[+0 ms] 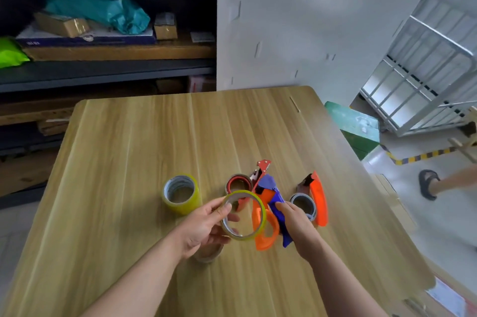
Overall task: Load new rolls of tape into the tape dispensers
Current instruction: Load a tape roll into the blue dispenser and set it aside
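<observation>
My left hand (206,226) holds a thin, nearly spent yellow tape roll (259,207) above the wooden table (124,151). My right hand (296,226) grips the blue tape dispenser (277,203) beside that roll. An orange dispenser (265,236) lies beneath, between my hands. Behind them a red dispenser (262,169) holds a roll with a red core (238,182). Another orange dispenser (318,200) with a grey-cored roll (302,201) lies to the right. A thick yellow tape roll (182,194) stands to the left. A brownish roll (209,254) is partly hidden under my left hand.
Dark shelves (103,71) with boxes and bags stand behind the table on the left, a white wall panel (296,32) behind the middle. A green box (358,128) sits off the right edge. Another person's sandalled foot (428,183) is on the floor at right.
</observation>
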`<state>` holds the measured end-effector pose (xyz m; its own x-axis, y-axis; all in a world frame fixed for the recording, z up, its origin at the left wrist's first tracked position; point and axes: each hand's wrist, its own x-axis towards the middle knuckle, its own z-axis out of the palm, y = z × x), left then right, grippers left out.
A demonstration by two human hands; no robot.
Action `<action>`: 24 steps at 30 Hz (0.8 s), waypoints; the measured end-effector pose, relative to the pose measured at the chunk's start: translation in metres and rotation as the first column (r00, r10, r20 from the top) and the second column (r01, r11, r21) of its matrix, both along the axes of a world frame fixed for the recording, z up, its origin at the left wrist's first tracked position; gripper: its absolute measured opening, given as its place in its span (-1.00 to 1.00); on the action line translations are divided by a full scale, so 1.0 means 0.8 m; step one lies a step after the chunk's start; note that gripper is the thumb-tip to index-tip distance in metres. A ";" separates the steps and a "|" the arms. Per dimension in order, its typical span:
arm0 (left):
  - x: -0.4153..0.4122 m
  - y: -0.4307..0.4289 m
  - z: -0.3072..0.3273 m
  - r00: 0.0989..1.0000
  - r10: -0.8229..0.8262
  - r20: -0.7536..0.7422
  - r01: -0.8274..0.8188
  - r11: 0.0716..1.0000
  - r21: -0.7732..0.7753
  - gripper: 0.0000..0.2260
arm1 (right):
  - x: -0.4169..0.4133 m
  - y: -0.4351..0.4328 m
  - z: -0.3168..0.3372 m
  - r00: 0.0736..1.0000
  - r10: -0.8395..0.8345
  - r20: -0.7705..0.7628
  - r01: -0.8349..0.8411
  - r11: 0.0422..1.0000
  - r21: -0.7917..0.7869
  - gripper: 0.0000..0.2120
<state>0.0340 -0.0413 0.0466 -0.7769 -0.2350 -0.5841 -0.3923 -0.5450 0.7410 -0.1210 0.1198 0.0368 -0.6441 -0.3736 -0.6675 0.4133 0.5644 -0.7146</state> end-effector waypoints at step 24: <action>-0.007 -0.022 0.025 0.982 0.175 0.071 -0.154 0.958 -0.243 -0.51 | 0.015 -0.063 0.059 0.955 0.149 0.257 -0.012 0.885 -0.465 -0.70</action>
